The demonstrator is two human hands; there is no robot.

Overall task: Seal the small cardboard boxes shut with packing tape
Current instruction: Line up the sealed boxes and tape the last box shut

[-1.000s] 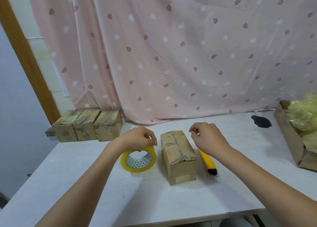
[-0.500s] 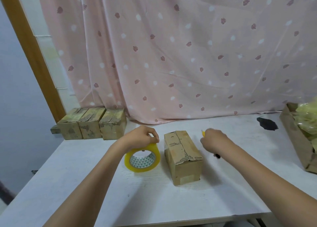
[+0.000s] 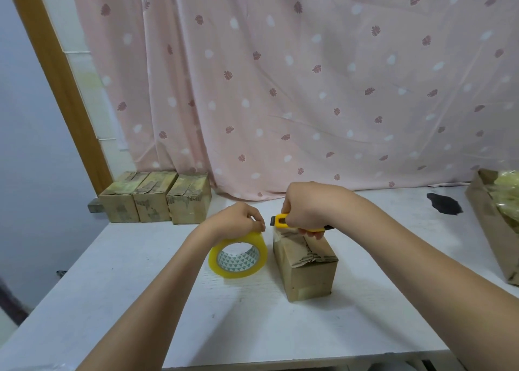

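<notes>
The right hand's [image 3: 311, 205] fingers curl round a yellow knife [image 3: 295, 224], holding it level just over the far end of the box [image 3: 306, 264], its tip pointing left toward the tape roll [image 3: 238, 258]. Whether the blade is out is hard to say at this size. The left hand's [image 3: 236, 222] fingers [image 3: 257, 224] pinch the top of the roll, which stands on edge just left of the box; a clear strip seems to run from the roll's top to the box's far end.

The box sits on the white desk [image 3: 140, 300], long side running away from the viewer, its top flaps torn and ragged along the seam. The roll's core shows a pattern of teal triangles; no writing can be read on it, nor on the box.

Left of the box and farther back, three boxes [image 3: 157, 199] stand in a row, touching, at the desk's far left corner. Right of the box, well apart, an open carton [image 3: 488, 224] holds yellowish crumpled plastic [image 3: 508, 191], and a dark patch [image 3: 443, 205] marks the desk beside it. Behind the box hangs a pink curtain [image 3: 309, 75] printed with leaves and white spots.
</notes>
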